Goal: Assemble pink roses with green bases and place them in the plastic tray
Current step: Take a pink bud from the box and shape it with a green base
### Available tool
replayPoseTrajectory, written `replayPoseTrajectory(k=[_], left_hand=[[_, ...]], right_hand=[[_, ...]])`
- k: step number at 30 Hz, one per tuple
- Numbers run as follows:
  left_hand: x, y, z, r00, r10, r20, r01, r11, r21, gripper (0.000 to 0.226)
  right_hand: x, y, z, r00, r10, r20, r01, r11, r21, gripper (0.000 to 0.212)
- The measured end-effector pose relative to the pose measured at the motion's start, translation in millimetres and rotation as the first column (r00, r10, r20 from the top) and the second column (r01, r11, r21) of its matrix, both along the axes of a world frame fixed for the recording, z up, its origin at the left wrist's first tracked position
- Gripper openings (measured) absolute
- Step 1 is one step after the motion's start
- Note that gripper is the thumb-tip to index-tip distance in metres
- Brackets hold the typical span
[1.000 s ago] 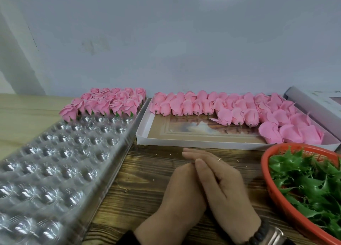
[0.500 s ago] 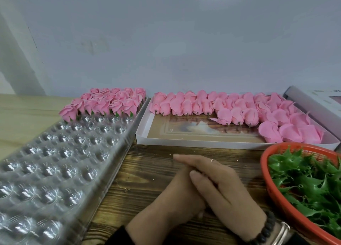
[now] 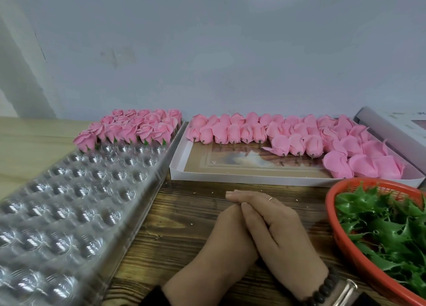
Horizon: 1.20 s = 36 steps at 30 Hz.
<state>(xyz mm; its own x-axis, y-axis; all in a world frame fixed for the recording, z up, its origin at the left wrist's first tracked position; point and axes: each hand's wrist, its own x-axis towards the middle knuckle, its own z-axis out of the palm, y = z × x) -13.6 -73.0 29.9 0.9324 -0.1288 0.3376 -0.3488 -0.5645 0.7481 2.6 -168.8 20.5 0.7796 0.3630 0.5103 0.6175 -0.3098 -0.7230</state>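
My right hand [image 3: 276, 234] lies flat over my left hand [image 3: 230, 239] on the wooden table, fingers straight, holding nothing. My left hand is mostly covered, so its fingers are hidden. A clear plastic tray [image 3: 69, 204] with round wells stretches along the left; finished pink roses with green bases [image 3: 131, 128] fill its far rows. Loose pink rose heads [image 3: 299, 139] lie in a white box [image 3: 230, 179] behind my hands. Green bases [image 3: 387, 232] are heaped in an orange basket [image 3: 345, 248] at the right.
A grey wall rises right behind the tray and box. A second white box [image 3: 396, 126] sits at the far right. Dark wood tabletop [image 3: 184, 225] shows between tray and basket, light wood [image 3: 30, 139] at the far left.
My stacked hands shifted slightly left and back toward the right, staying one over the other. Nothing was picked up or put down.
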Motion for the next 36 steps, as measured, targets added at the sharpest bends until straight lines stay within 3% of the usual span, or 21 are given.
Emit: replayPoseTrajectory(k=[3,5,8,11,13,15,18,21,26,32,36], left_hand=[[-3,2,-1,0.996,-0.051,-0.075,0.05,0.999,-0.008,0.033],[-9,7,-2,0.988,-0.003,-0.154,-0.011,0.996,-0.088,0.041],[-18,9,0,0.985,-0.001,-0.172,-0.009,0.998,-0.055,0.043],[-12,4,-2,0.996,-0.045,-0.077,0.034,0.99,-0.138,0.031],[-6,3,0,0.992,-0.077,-0.105,0.052,0.974,-0.222,0.018],[-6,4,6,0.982,-0.077,-0.169,-0.002,0.904,-0.428,0.016],[-5,8,7,0.988,0.059,-0.141,-0.139,0.737,-0.662,0.018],[-3,7,9,0.993,0.068,-0.101,-0.122,0.582,-0.804,0.011],[-3,6,9,0.978,0.03,-0.206,-0.198,0.442,-0.875,0.037],[-6,2,11,0.951,-0.133,-0.279,-0.253,0.183,-0.95,0.036],[-9,-3,9,0.932,-0.181,-0.315,-0.281,0.19,-0.941,0.038]], right_hand=[[1,-2,4,0.997,0.078,0.006,-0.077,0.993,-0.087,0.032],[1,-3,6,0.992,0.126,0.006,-0.124,0.983,-0.132,0.037],[0,-5,8,0.99,0.139,-0.016,-0.14,0.979,-0.146,0.034],[-2,-5,9,0.991,0.131,0.033,-0.127,0.987,-0.1,0.038],[-2,-5,8,0.992,0.102,0.069,-0.101,0.995,-0.013,0.036],[0,-5,7,0.994,0.037,0.099,-0.047,0.993,0.104,0.035],[3,-6,4,0.991,-0.102,0.085,0.079,0.967,0.244,0.027],[5,-4,1,0.994,-0.102,0.041,0.089,0.967,0.24,0.016],[6,-4,-1,0.997,-0.068,0.023,0.061,0.976,0.21,0.019],[1,6,-3,1.0,-0.008,-0.005,0.008,0.996,0.092,0.033],[1,7,-1,0.994,-0.036,0.099,0.027,0.995,0.094,0.035]])
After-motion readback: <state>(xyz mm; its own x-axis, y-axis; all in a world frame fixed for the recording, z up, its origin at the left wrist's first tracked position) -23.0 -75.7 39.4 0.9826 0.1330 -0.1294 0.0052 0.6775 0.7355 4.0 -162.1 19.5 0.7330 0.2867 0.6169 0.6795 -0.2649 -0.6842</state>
